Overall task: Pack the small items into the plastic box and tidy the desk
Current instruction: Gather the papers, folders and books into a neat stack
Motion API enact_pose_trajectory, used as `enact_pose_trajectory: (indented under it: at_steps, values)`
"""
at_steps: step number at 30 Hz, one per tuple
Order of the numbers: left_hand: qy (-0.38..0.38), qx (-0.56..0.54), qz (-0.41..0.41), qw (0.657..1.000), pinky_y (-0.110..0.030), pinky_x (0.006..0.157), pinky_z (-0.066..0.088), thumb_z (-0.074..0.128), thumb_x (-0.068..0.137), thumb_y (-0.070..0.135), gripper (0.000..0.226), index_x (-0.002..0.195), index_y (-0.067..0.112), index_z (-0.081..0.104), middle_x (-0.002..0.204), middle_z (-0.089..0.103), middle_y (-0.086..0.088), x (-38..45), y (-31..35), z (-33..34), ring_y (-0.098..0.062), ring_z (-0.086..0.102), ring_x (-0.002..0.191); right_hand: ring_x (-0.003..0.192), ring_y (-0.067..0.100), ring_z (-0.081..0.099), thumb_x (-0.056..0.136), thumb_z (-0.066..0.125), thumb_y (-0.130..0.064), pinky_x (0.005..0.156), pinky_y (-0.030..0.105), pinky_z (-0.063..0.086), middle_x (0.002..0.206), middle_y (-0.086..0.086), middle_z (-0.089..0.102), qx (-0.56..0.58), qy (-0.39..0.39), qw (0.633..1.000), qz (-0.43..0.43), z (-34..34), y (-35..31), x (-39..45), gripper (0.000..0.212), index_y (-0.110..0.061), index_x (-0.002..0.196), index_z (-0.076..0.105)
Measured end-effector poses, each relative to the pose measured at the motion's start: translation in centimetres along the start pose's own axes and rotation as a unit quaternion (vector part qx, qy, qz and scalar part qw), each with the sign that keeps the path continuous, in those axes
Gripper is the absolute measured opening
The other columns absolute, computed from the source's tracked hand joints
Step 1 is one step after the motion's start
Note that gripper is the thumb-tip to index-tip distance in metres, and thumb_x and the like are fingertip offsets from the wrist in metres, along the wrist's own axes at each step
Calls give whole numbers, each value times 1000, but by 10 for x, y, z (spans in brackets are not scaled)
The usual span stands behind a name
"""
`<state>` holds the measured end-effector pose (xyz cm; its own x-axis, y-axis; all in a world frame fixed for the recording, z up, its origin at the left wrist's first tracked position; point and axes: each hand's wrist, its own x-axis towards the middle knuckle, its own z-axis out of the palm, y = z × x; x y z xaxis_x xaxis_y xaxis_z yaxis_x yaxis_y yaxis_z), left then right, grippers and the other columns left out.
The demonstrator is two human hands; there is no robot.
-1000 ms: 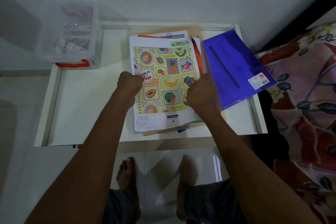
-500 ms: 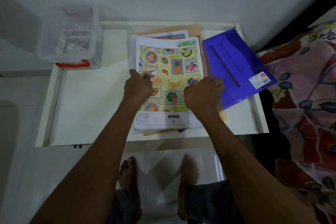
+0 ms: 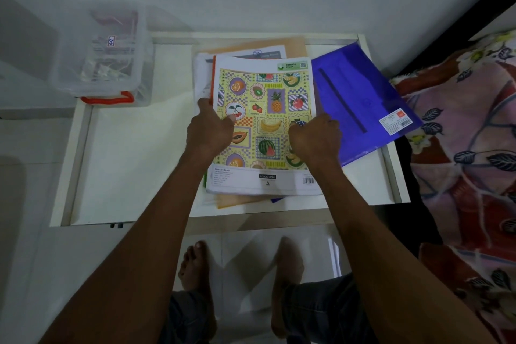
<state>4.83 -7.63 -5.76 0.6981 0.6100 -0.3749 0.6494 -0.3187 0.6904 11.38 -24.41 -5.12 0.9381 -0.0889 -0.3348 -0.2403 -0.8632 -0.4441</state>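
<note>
A fruit-patterned exercise book (image 3: 268,98) tops a stack of books and papers in the middle of the white desk (image 3: 134,165). My left hand (image 3: 210,131) grips the stack's left edge, thumb on the cover. My right hand (image 3: 314,139) grips its right edge, fingers curled. A clear plastic box (image 3: 103,56) with a red handle sits at the desk's far left corner, its lid on and small items inside. A blue plastic folder (image 3: 360,103) lies angled right of the stack, partly under it.
An orange folder (image 3: 296,45) and white sheets stick out beneath the stack. A patterned bedspread (image 3: 469,131) borders the desk on the right. A white wall runs behind. My bare feet stand on the tiled floor (image 3: 251,254) below the desk's front edge.
The fruit book has shifted right and squared up over the stack. Both hands slid along with it, staying on its left and right edges.
</note>
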Motion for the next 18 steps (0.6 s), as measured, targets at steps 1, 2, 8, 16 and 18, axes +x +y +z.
enact_pose_trajectory:
  at_steps: [1,2,8,16,18]
  values:
    - [-8,-62,-14,998,-50,94,56,64,93,34,49,134,16,42,129,65,-7,1,-1,-1,-31,68,107,131,36,42,91,60,-38,105,43,40,141,20,43,8,-2,1000,1,0,0,1,66,1,139,38]
    - [-23,-131,-26,991,-48,92,58,67,92,30,49,133,16,44,128,66,-6,2,-1,-3,-29,69,107,131,36,42,91,60,-38,105,43,40,141,20,43,19,-4,1000,-2,0,-1,1,66,1,139,38]
    - [-58,-248,-1,967,-46,93,58,72,85,4,59,137,15,46,127,67,-5,-3,1,-2,-25,68,109,108,29,62,88,61,-33,90,46,54,128,8,60,157,-20,985,-63,-5,-4,2,56,-10,135,39]
    - [75,-203,-64,974,-46,84,61,77,79,17,40,116,13,63,110,73,-6,10,-3,-14,-26,72,93,107,18,67,84,69,-5,97,46,54,119,0,69,312,-183,924,-126,-13,-1,19,50,-21,129,53]
    - [84,-131,-75,985,-49,92,57,74,78,25,45,119,13,61,116,70,-9,12,-4,-18,-32,68,103,108,22,67,83,69,-3,94,46,56,119,3,68,278,-184,931,-146,-8,-4,17,58,-18,136,49]
